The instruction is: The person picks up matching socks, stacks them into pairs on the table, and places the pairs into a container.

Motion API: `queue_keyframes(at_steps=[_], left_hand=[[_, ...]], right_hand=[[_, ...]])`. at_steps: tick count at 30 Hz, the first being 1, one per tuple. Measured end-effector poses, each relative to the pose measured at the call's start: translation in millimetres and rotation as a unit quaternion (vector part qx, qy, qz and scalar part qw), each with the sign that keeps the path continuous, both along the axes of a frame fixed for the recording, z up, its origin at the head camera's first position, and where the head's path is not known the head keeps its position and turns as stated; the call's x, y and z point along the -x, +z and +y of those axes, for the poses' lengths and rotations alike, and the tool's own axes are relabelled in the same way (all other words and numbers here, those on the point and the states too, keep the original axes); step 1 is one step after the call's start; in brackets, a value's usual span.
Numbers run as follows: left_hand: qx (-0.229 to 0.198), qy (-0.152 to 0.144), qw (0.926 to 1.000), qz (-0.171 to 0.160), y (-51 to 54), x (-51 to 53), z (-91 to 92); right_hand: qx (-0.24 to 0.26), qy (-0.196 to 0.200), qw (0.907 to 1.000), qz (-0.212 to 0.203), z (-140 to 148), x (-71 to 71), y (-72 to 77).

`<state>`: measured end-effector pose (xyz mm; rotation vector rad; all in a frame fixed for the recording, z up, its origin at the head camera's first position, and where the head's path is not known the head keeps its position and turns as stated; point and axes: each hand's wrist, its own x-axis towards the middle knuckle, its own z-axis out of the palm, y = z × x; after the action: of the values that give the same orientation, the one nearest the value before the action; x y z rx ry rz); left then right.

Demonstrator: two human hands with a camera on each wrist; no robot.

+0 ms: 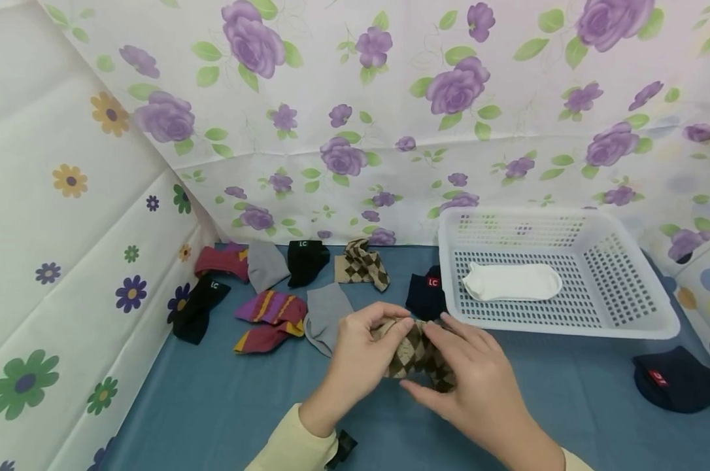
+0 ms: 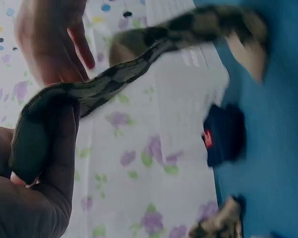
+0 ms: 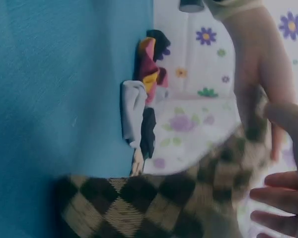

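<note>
A brown and beige argyle sock point(image 1: 412, 350) hangs between the two hands above the blue table. My left hand point(image 1: 361, 356) pinches one end of it between thumb and fingers. Beside its other side is my right hand point(image 1: 481, 376), with thumb and fingers spread apart and the fingertips close to the fabric. In the left wrist view the sock point(image 2: 111, 82) drapes over the left hand's fingers and stretches out toward the table. The right wrist view shows the right hand's fingers point(image 3: 280, 201) extended beside the sock, not curled round it.
A white plastic basket point(image 1: 655, 320) holds a white sock point(image 1: 512, 282). Another argyle sock point(image 1: 361, 265) and a navy sock point(image 1: 425, 296) lie near the wall. Grey, black and maroon-purple socks point(image 1: 272, 320) lie at left. A navy sock point(image 1: 681, 379) sits far right.
</note>
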<state>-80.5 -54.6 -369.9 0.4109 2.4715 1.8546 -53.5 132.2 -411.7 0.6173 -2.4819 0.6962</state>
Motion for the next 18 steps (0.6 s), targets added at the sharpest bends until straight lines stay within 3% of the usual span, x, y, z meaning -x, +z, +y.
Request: queue_keyframes(at_steps=[4, 7, 10, 12, 14, 18], left_hand=[[-0.024, -0.069, 0.9973, -0.014, 6.9, -6.9, 4.8], [-0.042, -0.111, 0.9929, 0.015, -2.3, -5.1, 2.8], [-0.047, -0.114, 0.9912, 0.047, -17.3, 2.1, 0.1], [-0.018, -0.106, 0.9932, 0.045, -27.9, 7.7, 0.3], [0.028, -0.109, 0.9934, 0.023, -39.0, 12.8, 1.8], [0.107, -0.145, 0.9835, -0.013, -59.8, 21.9, 6.7]], right_hand=[[0.001, -0.011, 0.9994, -0.033, -3, 1.3, 2.3], [0.061, -0.019, 0.9965, -0.054, 2, 4.7, 7.7], [0.124, -0.013, 0.9900, -0.065, 9, 9.8, 16.3], [0.154, 0.009, 0.9862, -0.061, 14, 13.4, 22.3], [0.174, 0.037, 0.9821, -0.061, 18, 16.5, 28.1], [0.206, 0.097, 0.9698, -0.087, 24, 19.0, 36.6]])
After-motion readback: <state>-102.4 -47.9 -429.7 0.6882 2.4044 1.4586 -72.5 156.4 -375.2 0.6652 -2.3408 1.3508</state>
